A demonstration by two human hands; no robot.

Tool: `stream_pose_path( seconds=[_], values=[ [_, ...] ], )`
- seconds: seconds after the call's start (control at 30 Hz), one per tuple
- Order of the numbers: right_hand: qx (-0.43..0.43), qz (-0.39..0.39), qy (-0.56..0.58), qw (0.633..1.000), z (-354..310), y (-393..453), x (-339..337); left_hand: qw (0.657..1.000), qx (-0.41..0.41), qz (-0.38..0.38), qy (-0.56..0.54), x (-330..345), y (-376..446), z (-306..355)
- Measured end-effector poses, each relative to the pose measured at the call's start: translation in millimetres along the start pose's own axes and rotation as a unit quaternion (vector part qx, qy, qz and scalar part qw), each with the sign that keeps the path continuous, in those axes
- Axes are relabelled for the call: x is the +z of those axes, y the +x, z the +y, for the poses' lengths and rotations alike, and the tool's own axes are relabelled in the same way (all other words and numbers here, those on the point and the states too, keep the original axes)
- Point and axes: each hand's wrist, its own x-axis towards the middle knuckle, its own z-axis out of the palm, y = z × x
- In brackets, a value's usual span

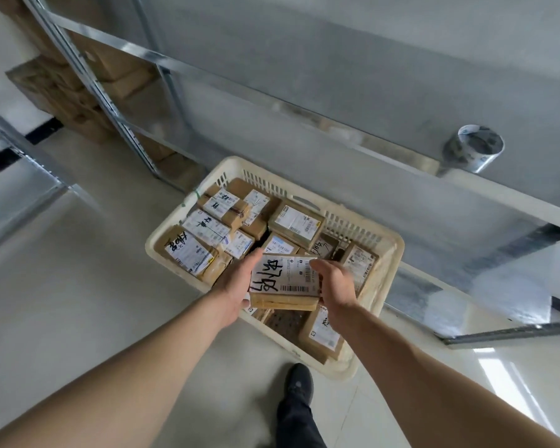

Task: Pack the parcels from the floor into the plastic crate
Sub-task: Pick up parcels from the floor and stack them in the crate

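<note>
A cream plastic crate (175,227) stands on the floor and holds several brown parcels with white labels. Above its near half I hold one brown parcel (285,279) with black handwriting on its label. My left hand (236,286) grips its left edge, fingers underneath. My right hand (335,284) grips its right edge with the thumb on top. A labelled parcel (189,252) lies at the crate's left, another labelled parcel (324,331) near its front right corner. A bare patch of the crate's bottom shows just below the held parcel.
A metal shelf rack (162,59) rises behind the crate, with a roll of tape (474,151) on its shelf. Cardboard boxes (88,88) are stacked at the back left. My shoe (299,383) stands on the pale floor by the crate's near corner.
</note>
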Motion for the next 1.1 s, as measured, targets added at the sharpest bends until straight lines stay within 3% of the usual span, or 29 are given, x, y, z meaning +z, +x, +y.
stream_pose_path(
  seconds=[0.3, 0.6, 0.7, 0.8, 1.1],
  values=[
    [0.032, 0.002, -0.002, 0.999, -25, 81, 32, 0.999, -0.023, -0.014, 0.038, -20, 82, 50],
    [0.020, 0.035, 0.060, 0.997, -74, 182, 81, 0.990, 0.032, -0.083, 0.113, -52, 203, 144],
    [0.027, 0.048, 0.061, 0.997, -79, 220, 113, 0.987, 0.052, -0.064, 0.136, -70, 256, 166],
    [0.034, 0.041, 0.083, 0.995, -79, 254, 145, 0.983, 0.057, -0.079, 0.154, -91, 297, 178],
    [0.102, 0.017, 0.076, 0.992, -65, 305, 216, 0.975, 0.078, -0.030, 0.204, -139, 374, 165]
  ],
)
